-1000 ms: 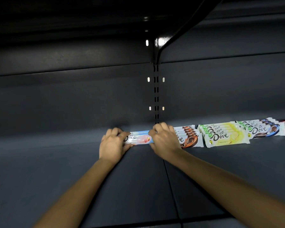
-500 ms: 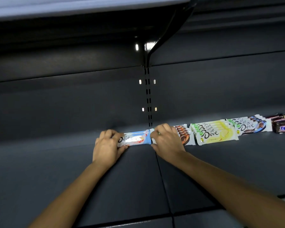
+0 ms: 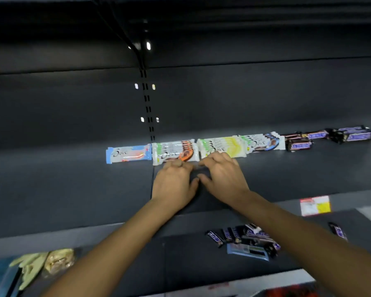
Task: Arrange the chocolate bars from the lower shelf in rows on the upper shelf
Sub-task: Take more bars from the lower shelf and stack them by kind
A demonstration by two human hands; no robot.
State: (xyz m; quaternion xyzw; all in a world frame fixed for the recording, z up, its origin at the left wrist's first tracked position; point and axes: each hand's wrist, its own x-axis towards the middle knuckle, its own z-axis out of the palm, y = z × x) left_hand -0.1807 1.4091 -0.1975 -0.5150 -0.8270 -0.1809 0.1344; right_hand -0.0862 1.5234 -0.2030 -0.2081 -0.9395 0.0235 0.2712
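A row of chocolate bars lies along the back of the dark upper shelf [image 3: 73,189]. From left: a light-blue Dove bar [image 3: 129,154], a stack of orange-brown Dove bars [image 3: 176,152], yellow Dove bars [image 3: 221,145], dark-blue Dove bars [image 3: 263,142], then Snickers bars [image 3: 300,143] and purple bars [image 3: 351,133]. My left hand [image 3: 174,183] and my right hand [image 3: 223,176] rest palm down side by side on the shelf just in front of the orange and yellow stacks, holding nothing. On the lower shelf [image 3: 180,264] lies a loose pile of dark bars [image 3: 244,234].
A light-blue bar [image 3: 247,251] lies under the pile. One dark bar [image 3: 337,230] sits apart at the right. A red-yellow price tag [image 3: 315,205] hangs on the upper shelf edge. Pale snack packets [image 3: 41,262] lie at lower left.
Both hands have let go of the light-blue Dove bar, which now lies at the row's left end, and have drawn back and to the right. The camera has tilted down, showing the lower shelf.
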